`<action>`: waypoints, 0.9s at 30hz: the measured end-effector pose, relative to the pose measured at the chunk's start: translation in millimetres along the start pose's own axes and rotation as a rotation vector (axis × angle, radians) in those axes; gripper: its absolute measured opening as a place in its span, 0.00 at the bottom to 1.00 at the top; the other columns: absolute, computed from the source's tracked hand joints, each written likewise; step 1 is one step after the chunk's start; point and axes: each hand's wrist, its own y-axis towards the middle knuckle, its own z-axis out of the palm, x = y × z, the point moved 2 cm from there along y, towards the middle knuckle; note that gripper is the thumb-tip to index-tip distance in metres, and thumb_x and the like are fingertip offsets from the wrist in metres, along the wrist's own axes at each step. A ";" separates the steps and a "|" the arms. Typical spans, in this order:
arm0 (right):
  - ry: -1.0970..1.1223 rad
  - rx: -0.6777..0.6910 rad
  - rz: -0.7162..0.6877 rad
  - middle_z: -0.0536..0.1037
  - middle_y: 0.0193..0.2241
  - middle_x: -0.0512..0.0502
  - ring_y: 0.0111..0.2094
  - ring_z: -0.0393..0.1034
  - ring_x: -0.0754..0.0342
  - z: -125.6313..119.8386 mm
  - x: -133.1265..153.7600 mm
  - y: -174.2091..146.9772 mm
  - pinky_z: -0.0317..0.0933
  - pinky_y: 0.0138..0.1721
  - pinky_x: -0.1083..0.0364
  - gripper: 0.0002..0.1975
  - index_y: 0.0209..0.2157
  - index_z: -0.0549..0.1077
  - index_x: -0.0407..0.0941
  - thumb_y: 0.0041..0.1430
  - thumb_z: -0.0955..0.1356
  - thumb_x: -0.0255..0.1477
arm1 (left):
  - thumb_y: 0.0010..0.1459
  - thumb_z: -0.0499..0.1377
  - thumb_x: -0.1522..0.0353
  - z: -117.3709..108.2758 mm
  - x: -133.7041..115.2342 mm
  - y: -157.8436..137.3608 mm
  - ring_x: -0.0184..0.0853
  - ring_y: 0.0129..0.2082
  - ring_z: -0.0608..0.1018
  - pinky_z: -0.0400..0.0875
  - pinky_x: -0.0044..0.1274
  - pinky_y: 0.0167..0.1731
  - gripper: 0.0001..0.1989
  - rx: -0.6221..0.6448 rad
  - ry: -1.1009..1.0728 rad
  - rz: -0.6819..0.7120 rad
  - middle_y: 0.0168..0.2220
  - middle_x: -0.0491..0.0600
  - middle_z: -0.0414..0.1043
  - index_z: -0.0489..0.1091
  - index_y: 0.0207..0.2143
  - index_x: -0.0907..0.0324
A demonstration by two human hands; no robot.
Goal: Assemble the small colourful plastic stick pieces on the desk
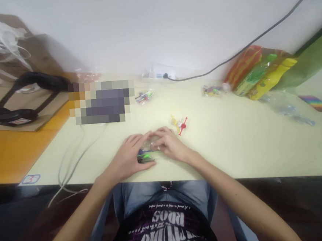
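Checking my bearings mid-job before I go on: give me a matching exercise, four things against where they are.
Things
1. clear packet
2. red piece
3. white cables
4. rainbow-striped item

Places
A. toward the far right of the picture
B. hanging over the table's front edge, on the left
C. between the left hand and the right hand
D. on the table beyond the right hand, near a yellow piece

Pairs: 1-C, 2-D, 3-B, 4-A
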 end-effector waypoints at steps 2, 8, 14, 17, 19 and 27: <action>0.003 -0.001 0.006 0.76 0.62 0.48 0.59 0.63 0.42 1.5 0.6 0.3 0.59 0.60 0.38 0.10 0.45 0.86 0.55 0.67 0.72 0.27 | 0.60 0.68 0.52 -0.3 -0.4 0.0 0.52 0.64 0.68 0.64 0.43 0.64 0.49 0.001 -0.014 -0.010 0.65 0.55 0.67 0.48 0.76 0.49; 0.169 -0.084 0.028 0.79 0.58 0.50 0.57 0.70 0.47 -19.4 -1.5 -8.5 0.62 0.60 0.42 0.07 0.42 0.85 0.55 0.67 0.73 0.29 | 0.60 0.67 0.51 -0.8 0.1 -0.6 0.51 0.64 0.68 0.64 0.42 0.64 0.49 -0.002 -0.032 -0.006 0.64 0.54 0.68 0.48 0.76 0.49; 0.025 -0.370 0.124 0.83 0.50 0.46 0.52 0.74 0.46 -70.7 -5.7 -24.1 0.63 0.56 0.44 0.08 0.42 0.83 0.50 0.69 0.69 0.30 | 0.60 0.69 0.52 -0.7 0.1 0.2 0.50 0.63 0.69 0.64 0.40 0.64 0.49 0.004 -0.023 0.008 0.63 0.53 0.70 0.48 0.75 0.50; -0.212 -0.422 0.235 0.83 0.44 0.43 0.48 0.72 0.43 -84.0 -12.3 -27.4 0.60 0.53 0.42 0.10 0.41 0.83 0.49 0.70 0.67 0.29 | 0.60 0.69 0.52 -0.4 0.6 0.3 0.49 0.64 0.68 0.63 0.40 0.64 0.50 -0.002 -0.018 0.008 0.63 0.53 0.69 0.47 0.75 0.50; -0.378 -0.433 0.306 0.81 0.44 0.40 0.48 0.69 0.40 -84.2 -17.6 -27.4 0.58 0.51 0.40 0.09 0.38 0.83 0.48 0.68 0.68 0.30 | 0.60 0.68 0.52 -0.2 0.9 0.1 0.50 0.64 0.68 0.63 0.40 0.65 0.50 -0.002 -0.018 0.006 0.63 0.53 0.69 0.47 0.75 0.50; -0.662 -0.380 0.372 0.73 0.56 0.32 0.57 0.59 0.32 -57.3 -37.1 -7.5 0.52 0.56 0.35 0.11 0.40 0.84 0.43 0.64 0.73 0.36 | 0.60 0.69 0.52 0.1 0.6 -0.1 0.49 0.64 0.68 0.63 0.40 0.64 0.50 -0.004 -0.011 0.013 0.63 0.53 0.69 0.46 0.75 0.50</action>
